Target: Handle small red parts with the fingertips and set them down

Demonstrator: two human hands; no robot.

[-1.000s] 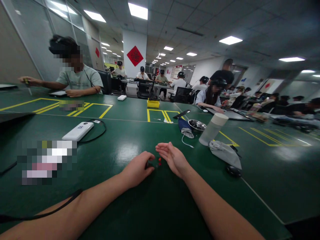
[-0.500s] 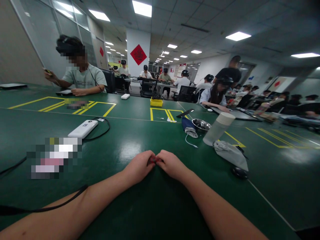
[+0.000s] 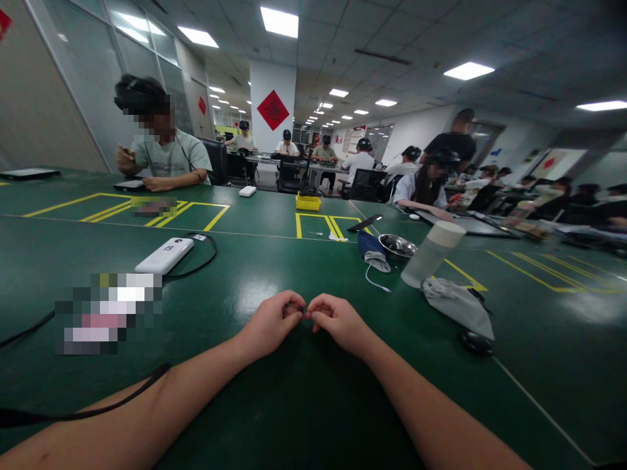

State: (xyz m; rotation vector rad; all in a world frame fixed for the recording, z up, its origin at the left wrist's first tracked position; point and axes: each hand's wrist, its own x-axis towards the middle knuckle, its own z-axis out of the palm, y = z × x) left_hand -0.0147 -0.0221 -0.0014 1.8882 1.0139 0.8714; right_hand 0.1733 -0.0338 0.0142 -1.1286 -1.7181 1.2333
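My left hand and my right hand meet fingertip to fingertip, just above the green table. Thumb and fingers of the left hand are pinched, with a small dark spot at their tips that is too tiny to name. The right hand is curled too, thumb against the index finger, its tips close to the left ones. Whatever lies between the fingers is hidden or too small to make out. A black cord crosses my left forearm.
To the left lie a white power bank with a black cable and a blurred-out item. On the right are a steel bowl, a blue pouch, a frosted bottle, a grey pouch and a black mouse. Co-workers sit beyond.
My fingertips have shifted slightly, and more of the curled right fingers shows below the thumb. The hands stay together in the same place. The co-worker at left has drawn a raised hand inward.
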